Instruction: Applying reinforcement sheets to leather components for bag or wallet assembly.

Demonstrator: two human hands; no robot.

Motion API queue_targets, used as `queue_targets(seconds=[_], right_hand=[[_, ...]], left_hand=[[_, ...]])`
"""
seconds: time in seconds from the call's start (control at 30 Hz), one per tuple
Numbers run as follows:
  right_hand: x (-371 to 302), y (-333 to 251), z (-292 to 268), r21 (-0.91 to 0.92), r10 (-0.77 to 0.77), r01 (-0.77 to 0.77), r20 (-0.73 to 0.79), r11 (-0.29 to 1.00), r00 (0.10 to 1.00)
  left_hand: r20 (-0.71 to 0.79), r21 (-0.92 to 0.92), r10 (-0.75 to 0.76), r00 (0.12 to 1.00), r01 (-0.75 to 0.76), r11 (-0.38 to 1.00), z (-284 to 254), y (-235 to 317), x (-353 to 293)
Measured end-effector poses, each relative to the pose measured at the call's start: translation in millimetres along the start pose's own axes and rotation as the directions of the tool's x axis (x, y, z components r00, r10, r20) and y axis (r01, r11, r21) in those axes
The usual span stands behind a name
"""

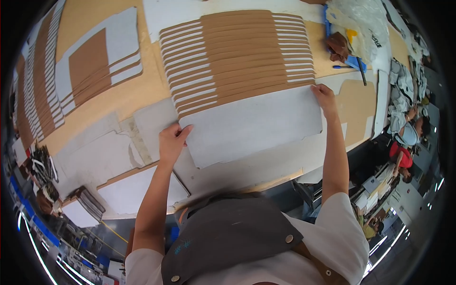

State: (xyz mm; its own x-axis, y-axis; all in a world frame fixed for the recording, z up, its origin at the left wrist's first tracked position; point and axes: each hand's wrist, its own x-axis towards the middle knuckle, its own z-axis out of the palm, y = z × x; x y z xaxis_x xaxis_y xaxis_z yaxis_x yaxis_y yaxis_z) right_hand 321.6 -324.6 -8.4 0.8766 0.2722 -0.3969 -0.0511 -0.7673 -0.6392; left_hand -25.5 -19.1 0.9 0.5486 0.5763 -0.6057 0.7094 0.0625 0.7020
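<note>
A large grey-white cardboard sheet (251, 123) lies flat at the near end of a fanned row of overlapping sheets (237, 52), whose brown middles and white edges show. My left hand (172, 142) pinches the grey sheet's left edge. My right hand (324, 96) presses on its far right corner, fingers spread on the card. Both forearms reach in from below over a dark apron.
The long worktable (99, 19) carries another fanned stack (99, 61) at the left and more along the far left rim. Grey sheets (95, 156) lie near its front edge. Clear plastic bags, a blue tray and a pen (343, 67) sit at the right. People sit beyond the right edge.
</note>
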Motion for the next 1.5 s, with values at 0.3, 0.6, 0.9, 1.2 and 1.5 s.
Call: queue_targets(seconds=[0.3,0.6,0.9,1.2,1.5], right_hand=[[-2,-7,-3,-0.031,0.119,-0.119,0.01,0.992,0.993],[-8,-8,-1,0.015,0.098,-0.098,-0.024,0.995,0.995],[-3,-3,-1,0.019,0.126,-0.125,-0.014,0.992,0.992],[-3,-5,-6,0.137,0.165,-0.174,0.08,0.975,0.983],[-6,-6,-3,0.156,0.119,-0.131,0.085,0.979,0.989]], left_hand=[[0.07,-0.021,-0.043,0.997,0.045,0.999,-1,11,2],[0.012,-0.023,-0.039,0.999,0.039,0.999,2,4,1],[-0.051,0.005,-0.001,0.999,0.001,1.0,5,4,-1],[-0.073,-0.068,-0.012,0.997,0.007,0.998,6,-2,-1],[-0.11,-0.066,-0.022,0.994,0.015,0.998,8,-1,-2]])
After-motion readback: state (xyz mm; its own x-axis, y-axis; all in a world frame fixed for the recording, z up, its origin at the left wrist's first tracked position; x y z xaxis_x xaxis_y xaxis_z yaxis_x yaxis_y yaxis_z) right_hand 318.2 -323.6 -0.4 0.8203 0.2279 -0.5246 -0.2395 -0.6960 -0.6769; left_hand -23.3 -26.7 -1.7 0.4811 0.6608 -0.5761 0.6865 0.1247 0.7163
